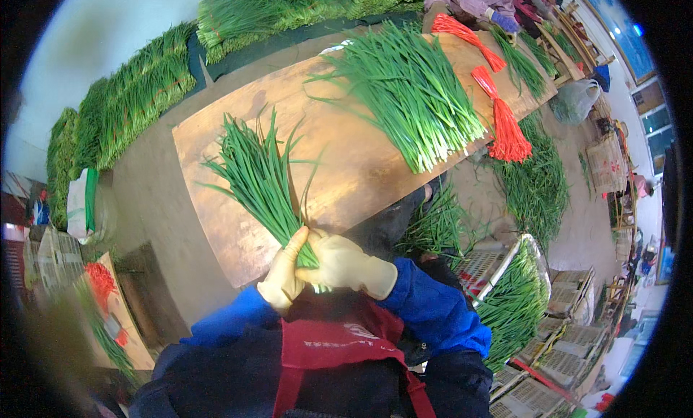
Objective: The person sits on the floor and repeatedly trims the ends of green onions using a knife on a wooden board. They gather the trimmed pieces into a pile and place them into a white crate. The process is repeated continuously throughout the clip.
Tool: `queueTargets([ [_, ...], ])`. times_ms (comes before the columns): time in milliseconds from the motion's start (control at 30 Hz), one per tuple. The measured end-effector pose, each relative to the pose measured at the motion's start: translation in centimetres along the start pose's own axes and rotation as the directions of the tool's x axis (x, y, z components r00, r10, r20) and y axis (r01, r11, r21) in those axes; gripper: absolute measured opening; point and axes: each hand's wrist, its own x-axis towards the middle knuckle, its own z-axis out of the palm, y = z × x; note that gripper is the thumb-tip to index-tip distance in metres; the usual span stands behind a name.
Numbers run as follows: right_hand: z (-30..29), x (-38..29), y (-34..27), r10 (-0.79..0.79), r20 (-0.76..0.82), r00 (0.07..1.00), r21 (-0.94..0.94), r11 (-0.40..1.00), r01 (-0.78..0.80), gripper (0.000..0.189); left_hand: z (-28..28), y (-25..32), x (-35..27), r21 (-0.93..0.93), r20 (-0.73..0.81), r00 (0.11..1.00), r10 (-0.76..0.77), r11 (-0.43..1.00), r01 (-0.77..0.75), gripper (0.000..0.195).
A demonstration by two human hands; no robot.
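Note:
A bunch of green garlic chives point(265, 182) is gripped near its pale cut ends by both my gloved hands, close in front of my chest. My left hand point(284, 272), in a cream glove with a fingertip bare, wraps the stems from the left. My right hand point(346, 263), also gloved, closes around them from the right. The leaves fan out over the near left part of a wooden board table point(335, 185). Farther along it lies a large pile of chives point(409, 101), white ends towards me. Whether a tie circles the held bunch is hidden by my hands.
Red tie bundles point(503, 125) hang at the table's right edge beside the pile. Loose leaves point(533, 174) litter the floor. A crate of chives point(514, 304) stands at my right. Stacked bundles point(146, 98) line the far left. A co-worker's gloved hand point(504, 21) is at the table's far end.

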Motion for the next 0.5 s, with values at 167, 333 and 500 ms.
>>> queueTargets([
  [167,-4.0,-0.6,2.6,0.181,0.158,0.971,0.293,0.930,-0.221,0.048,-1.6,0.0,-1.4,-0.057,-0.069,0.991,-0.113,0.992,0.110,0.031],
  [333,-2.8,-2.0,3.6,0.263,0.208,0.942,0.050,0.959,-0.279,0.038,-1.9,-0.5,-1.3,-0.087,-0.130,0.985,-0.110,0.991,0.099,0.031],
  [500,2.7,-2.5,3.1,0.232,0.166,0.959,0.264,0.926,-0.270,0.041,-2.4,0.1,-1.8,-0.009,-0.041,0.988,-0.151,0.989,0.151,0.034],
])
